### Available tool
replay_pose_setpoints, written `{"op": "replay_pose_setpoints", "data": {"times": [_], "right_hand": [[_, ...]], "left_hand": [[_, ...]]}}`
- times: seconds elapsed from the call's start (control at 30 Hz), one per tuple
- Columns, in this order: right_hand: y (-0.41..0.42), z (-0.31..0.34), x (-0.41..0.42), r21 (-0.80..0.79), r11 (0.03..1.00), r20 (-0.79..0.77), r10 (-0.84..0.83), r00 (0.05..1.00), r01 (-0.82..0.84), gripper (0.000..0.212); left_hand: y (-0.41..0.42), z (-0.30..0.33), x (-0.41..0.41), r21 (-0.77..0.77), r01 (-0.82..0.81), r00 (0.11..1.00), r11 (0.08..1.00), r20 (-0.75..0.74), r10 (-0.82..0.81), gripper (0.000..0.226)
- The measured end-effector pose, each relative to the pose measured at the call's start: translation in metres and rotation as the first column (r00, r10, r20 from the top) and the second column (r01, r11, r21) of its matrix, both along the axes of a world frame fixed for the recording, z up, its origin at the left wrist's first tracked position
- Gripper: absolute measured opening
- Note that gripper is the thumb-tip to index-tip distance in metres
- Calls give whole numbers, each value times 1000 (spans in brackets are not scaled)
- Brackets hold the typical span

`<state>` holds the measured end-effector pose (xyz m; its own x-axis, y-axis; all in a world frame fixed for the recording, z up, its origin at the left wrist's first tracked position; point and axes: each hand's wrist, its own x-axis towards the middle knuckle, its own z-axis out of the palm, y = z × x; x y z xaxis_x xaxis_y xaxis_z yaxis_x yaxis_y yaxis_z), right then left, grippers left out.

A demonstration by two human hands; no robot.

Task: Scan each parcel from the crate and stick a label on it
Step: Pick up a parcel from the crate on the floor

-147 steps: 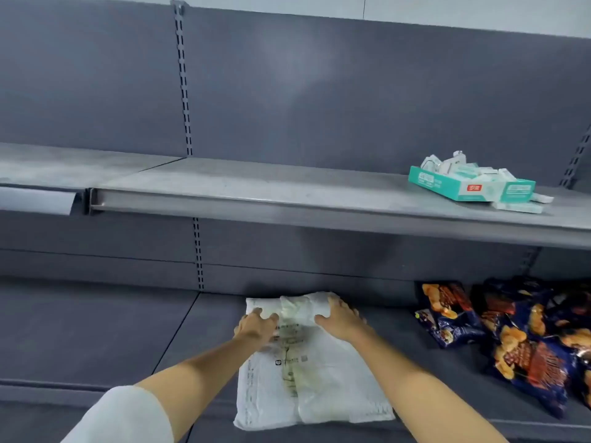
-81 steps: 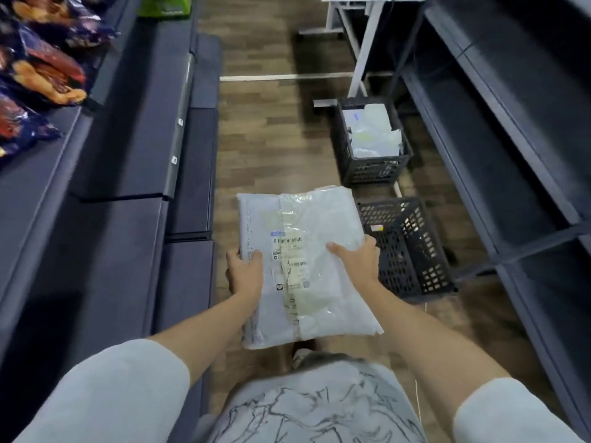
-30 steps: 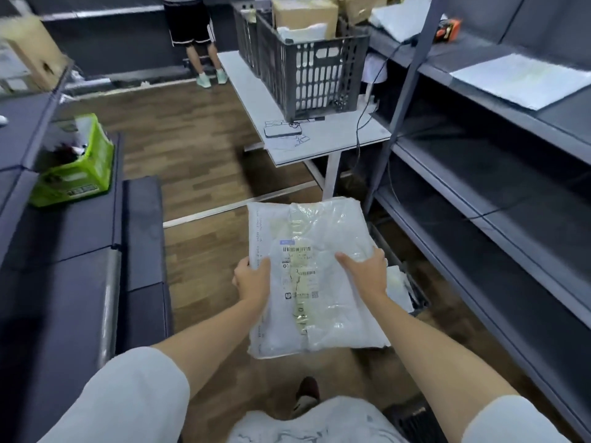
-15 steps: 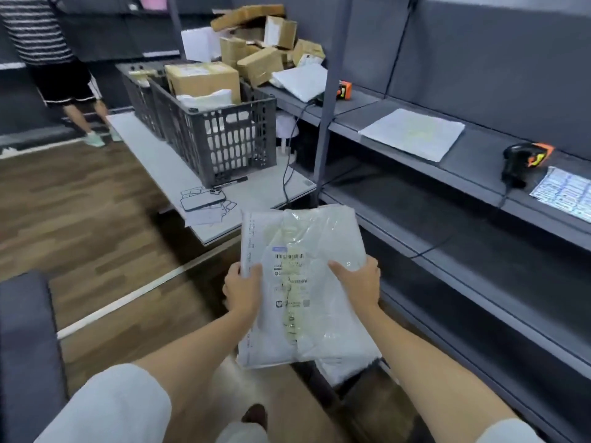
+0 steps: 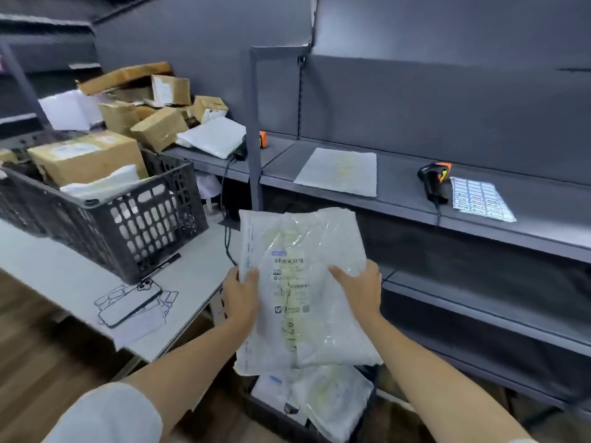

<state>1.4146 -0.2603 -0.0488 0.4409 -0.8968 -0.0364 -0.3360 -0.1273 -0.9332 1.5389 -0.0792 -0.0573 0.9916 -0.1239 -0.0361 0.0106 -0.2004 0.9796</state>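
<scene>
I hold a white plastic mailer parcel (image 5: 300, 282) in front of me, its barcode label facing up. My left hand (image 5: 240, 297) grips its left edge and my right hand (image 5: 358, 290) grips its right side. A black and orange barcode scanner (image 5: 435, 180) lies on the grey shelf (image 5: 399, 199) at the right. A sheet of labels (image 5: 479, 198) lies beside the scanner. Below the parcel, a dark crate on the floor (image 5: 271, 410) holds more white mailers (image 5: 329, 401).
A dark plastic crate (image 5: 105, 212) with boxes and mailers stands on the white table (image 5: 48, 270) at the left. A phone (image 5: 129, 303) lies on the table in front of it. Cardboard boxes (image 5: 160, 123) are piled behind. A white mailer (image 5: 337, 171) lies on the shelf.
I have turned from the opposite shelf toward the scanner shelf, carrying the parcel in both hands. The scanner and label sheet have come nearer in view.
</scene>
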Motion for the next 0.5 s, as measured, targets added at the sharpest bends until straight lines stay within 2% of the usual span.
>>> {"op": "replay_pose_setpoints", "data": {"times": [0.2,0.37,0.5], "right_hand": [[-30,32,15,-34,992,43,-123,991,125,86],[-72,55,28,-49,988,83,-141,987,146,87],[-108,64,42,-82,987,101,-131,986,140,87]], "left_hand": [[-50,34,33,-82,98,994,992,54,-93,17],[-98,56,54,-156,114,993,981,45,-108,12],[-133,66,74,-154,143,987,978,98,-129,13]]}}
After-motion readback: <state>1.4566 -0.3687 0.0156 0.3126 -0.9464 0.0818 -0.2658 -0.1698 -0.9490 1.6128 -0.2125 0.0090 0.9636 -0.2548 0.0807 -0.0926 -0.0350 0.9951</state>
